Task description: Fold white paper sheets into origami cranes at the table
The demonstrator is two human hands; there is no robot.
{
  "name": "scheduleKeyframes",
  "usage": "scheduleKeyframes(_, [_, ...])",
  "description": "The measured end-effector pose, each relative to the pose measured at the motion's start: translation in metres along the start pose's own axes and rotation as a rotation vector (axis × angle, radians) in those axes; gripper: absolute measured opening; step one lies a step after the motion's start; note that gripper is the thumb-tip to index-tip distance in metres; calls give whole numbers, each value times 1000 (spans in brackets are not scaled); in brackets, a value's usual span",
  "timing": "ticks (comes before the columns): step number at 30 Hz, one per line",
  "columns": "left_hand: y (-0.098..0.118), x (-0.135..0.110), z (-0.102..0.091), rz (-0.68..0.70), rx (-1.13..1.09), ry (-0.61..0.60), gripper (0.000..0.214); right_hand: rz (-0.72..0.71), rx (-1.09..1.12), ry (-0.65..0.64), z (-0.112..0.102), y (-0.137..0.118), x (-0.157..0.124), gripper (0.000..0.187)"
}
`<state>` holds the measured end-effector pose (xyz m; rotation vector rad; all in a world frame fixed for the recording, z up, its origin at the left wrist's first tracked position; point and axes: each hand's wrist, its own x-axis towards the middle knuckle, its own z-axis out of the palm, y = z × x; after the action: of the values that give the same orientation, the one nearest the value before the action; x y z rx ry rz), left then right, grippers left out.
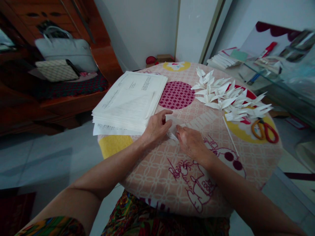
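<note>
White paper (173, 126), mid-frame on the tabletop (152, 177): our left hand (156, 126) pinches it, our right hand (190, 142) grips its edge.

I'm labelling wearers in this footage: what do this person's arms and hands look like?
The left hand and right hand are bare, no watch, ring or glove showing. Both forearms are bare; a short multicoloured print sleeve covers the left upper arm.

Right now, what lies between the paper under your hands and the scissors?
In the head view, a thin white stick lies on the tablecloth between them.
</note>
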<state>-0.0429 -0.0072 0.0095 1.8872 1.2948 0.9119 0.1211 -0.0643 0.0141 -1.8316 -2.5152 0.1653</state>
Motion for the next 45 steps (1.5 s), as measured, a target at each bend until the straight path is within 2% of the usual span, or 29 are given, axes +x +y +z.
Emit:
scheduleKeyframes(7, [-9, 9, -5, -50, -47, 14, 24, 11, 60, 31, -7, -1, -7, 42])
scheduleKeyframes(15, [-14, 14, -9, -20, -28, 37, 23, -29, 53, 6, -9, 7, -12, 25])
scheduleKeyframes(19, [-18, 16, -11, -7, -25, 38, 23, -54, 22, 46, -13, 6, -17, 36])
scheduleKeyframes(21, [-21, 17, -10, 15, -19, 38, 22, -74, 3, 61, -13, 5, -18, 44])
scheduleKeyframes(28, [-22, 16, -8, 199, -85, 20, 24, -76, -1, 22, -5, 8, -13, 48])
scheduleKeyframes(30, [-19, 13, -11, 290, -115, -18, 20, -88, 1, 21, -4, 9, -13, 50])
scheduleKeyframes(33, [-14, 10, -20, 416, -69, -156, 14, -86, 1, 22, -5, 8, -13, 51])
scheduleKeyframes(38, [-8, 8, -38, 500, 69, -392, 17, -77, -2, 13, -6, 7, -12, 47])
scheduleKeyframes(42, [-6, 7, -46, 526, 143, -439, 42, -74, 14, 7, -4, 7, -11, 43])
scheduleKeyframes(45, [-5, 6, -46, 557, 216, -426, 45, -83, 9, 3, -3, 9, -11, 39])
